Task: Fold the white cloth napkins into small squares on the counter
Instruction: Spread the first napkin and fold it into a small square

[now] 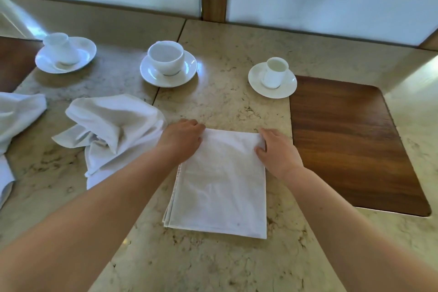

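A white cloth napkin (220,185) lies folded into a tall rectangle of several layers on the marble counter (237,102), right in front of me. My left hand (181,138) grips its far left corner, fingers curled over the edge. My right hand (278,152) holds the far right corner, thumb on the cloth. A crumpled white napkin (111,133) lies just left of my left hand. Another loose white cloth (16,116) sits at the left edge of the view.
Three white cups on saucers stand along the back: one tipped at far left (64,53), one in the middle (167,64), a small one to the right (273,77). A dark wooden inset panel (350,144) lies to the right of the napkin. Frosted wall panels close off the back.
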